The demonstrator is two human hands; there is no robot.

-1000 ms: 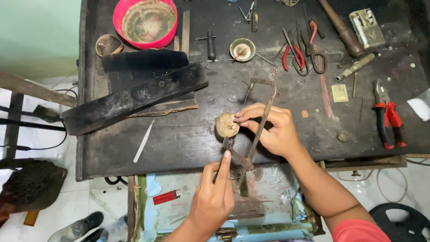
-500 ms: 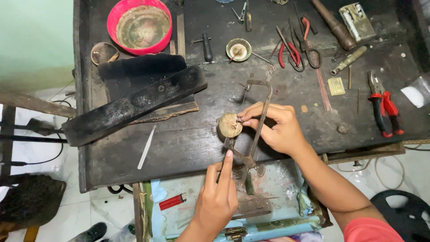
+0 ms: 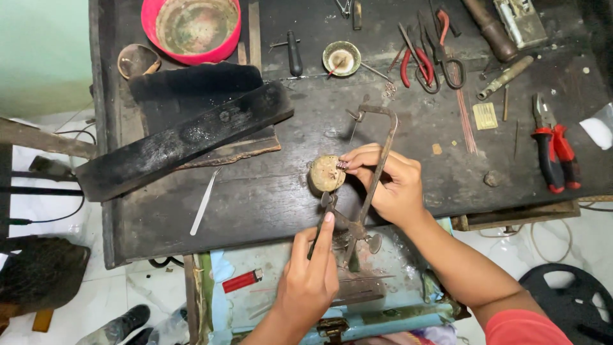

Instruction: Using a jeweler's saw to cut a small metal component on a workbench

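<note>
A pair of metal tweezers (image 3: pixel 205 201) lies well to the left on the dark desk (image 3: pixel 255 191), just below a long black bar (image 3: pixel 185 137). Nearer the middle, the left hand (image 3: pixel 310 278) comes up from below the desk's front edge, its fingers (image 3: pixel 324 233) wrapped around the handle of a jeweller's saw (image 3: pixel 367 185), the forefinger stretched along it. The saw's frame runs up from there across the desk to a bend above the right hand. A round, tan, worn block (image 3: pixel 327 173) sits just left of the frame, near the desk's front edge. The right hand (image 3: pixel 393 185) lies beside it, fingertips (image 3: pixel 351 163) pinched narrowly on a tiny dark piece (image 3: pixel 342 165) pressed against the block's right rim. What that piece is cannot be made out, and the saw's blade is too thin to follow. Red-handled pliers (image 3: pixel 555 150) lie far right; the red bowl (image 3: pixel 195 29) at the top is cut off by the frame edge.
</note>
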